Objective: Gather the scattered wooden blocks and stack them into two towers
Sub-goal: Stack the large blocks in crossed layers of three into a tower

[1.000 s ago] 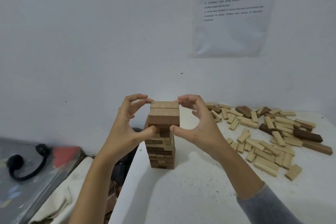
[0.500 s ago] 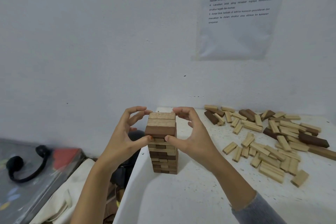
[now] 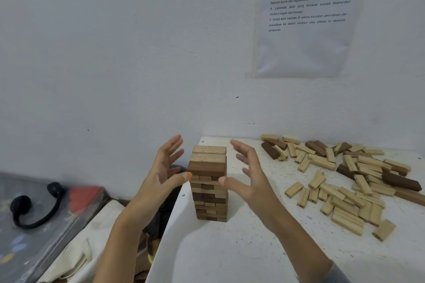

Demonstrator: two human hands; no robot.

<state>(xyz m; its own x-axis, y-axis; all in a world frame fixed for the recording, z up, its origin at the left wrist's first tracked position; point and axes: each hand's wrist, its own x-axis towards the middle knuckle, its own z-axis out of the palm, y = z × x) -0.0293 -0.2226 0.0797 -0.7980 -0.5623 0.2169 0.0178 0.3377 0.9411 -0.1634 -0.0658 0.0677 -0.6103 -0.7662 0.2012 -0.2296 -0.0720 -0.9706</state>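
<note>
Head view: a person's left hand (image 3: 161, 174) and right hand (image 3: 248, 179) spring open on either side of a lone tower (image 3: 210, 190) of wooden blocks, which stands near the left edge of a white table (image 3: 230, 257). Half a second earlier both hands were cupped round the tower's top, fingertips curled over its far edge and thumbs against its near face. Now the fingers are straight and spread, holding nothing, their tips drawn clear of the wood. The left thumb sits at the tower's left corner just under the dark block (image 3: 207, 167) and the right thumb crosses in front of the layer below; whether either is touching cannot be told. The tower stands upright with its top layer (image 3: 209, 155) lying square to the stack, which suggests the straightening of that layer is done and the stack stands unaided. A heap of loose blocks (image 3: 345, 181), pale and dark, lies scattered well apart on the right of the table, below a printed sheet (image 3: 305, 18) on the wall. By that reckoning much remains: one tower partly built, the second not begun, and the next reach likely goes right for more blocks
</note>
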